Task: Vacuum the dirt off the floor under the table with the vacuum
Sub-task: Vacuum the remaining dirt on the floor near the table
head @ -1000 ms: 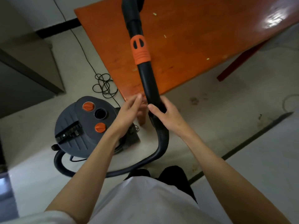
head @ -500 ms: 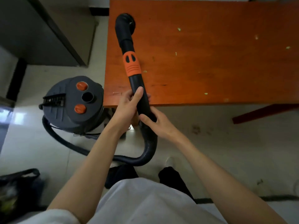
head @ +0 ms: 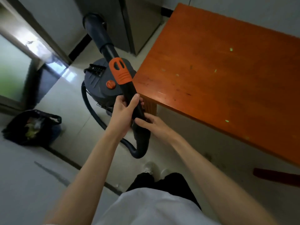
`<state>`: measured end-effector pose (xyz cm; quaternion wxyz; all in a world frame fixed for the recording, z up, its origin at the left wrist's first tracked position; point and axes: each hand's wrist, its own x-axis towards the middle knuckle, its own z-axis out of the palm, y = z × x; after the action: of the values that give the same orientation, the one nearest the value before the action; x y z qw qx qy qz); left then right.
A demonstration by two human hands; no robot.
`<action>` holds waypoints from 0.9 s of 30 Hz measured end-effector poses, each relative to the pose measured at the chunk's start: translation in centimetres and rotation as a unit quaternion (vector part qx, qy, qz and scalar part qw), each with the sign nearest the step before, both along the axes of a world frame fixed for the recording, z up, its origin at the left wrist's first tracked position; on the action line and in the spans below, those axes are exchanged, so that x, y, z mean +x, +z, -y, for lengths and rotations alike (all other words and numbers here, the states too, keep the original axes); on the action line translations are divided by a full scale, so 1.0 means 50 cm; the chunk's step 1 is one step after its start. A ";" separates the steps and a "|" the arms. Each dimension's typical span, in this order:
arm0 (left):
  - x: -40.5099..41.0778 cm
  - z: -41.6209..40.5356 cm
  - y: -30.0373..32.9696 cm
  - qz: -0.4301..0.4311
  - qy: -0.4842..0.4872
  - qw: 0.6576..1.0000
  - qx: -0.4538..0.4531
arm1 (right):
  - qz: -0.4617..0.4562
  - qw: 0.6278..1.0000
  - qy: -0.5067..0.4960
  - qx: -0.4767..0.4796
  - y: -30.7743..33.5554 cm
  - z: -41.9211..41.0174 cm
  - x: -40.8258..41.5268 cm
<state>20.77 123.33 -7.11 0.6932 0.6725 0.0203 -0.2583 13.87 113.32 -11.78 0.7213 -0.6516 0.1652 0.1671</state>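
Head camera looks down on both of my hands wrapped on the black vacuum wand (head: 128, 93), which points up and away from me toward the top of the view. My left hand (head: 124, 111) grips the tube just below its orange collar (head: 121, 71), thumb laid along the near side and fingers curled round the far side. My right hand (head: 153, 125) sits just beneath it, where the rigid tube meets the hose (head: 141, 143); its thumb presses across the front and its fingers curl behind, so I read both as closed on the wand, the two hands nearly touching. The wide mouth of the wand (head: 94, 21) is raised in the air, well above the floor (head: 73, 114). From my right hand the hose loops down and back to the grey canister vacuum (head: 99, 83), which stands on the floor just beside the corner of the orange wooden table (head: 219, 65). Small pale specks (head: 231, 49) lie scattered on the tabletop. A dark bag (head: 32, 125) with mixed contents sits on the floor to my left.
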 end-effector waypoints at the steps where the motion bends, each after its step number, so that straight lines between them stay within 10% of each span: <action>1: -0.010 -0.001 -0.001 0.020 0.016 0.999 0.023 | 0.009 1.000 0.013 -0.005 -0.002 -0.005 -0.001; 8: -0.105 0.057 -0.008 0.121 0.082 0.974 0.171 | 0.049 0.995 0.089 0.010 -0.004 0.041 -0.047; 20: -0.457 0.146 -0.220 -0.153 0.218 0.961 0.069 | -0.097 0.944 0.312 -0.039 -0.169 0.190 -0.366; 27: -0.520 0.192 -0.338 -0.208 0.203 0.957 -0.002 | -0.124 0.951 0.276 -0.064 -0.302 0.227 -0.446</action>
<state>-5.21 113.71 -24.04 0.7131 0.5840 0.2993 -0.2468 -8.44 101.98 -26.91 0.5775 -0.6908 0.0779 0.4281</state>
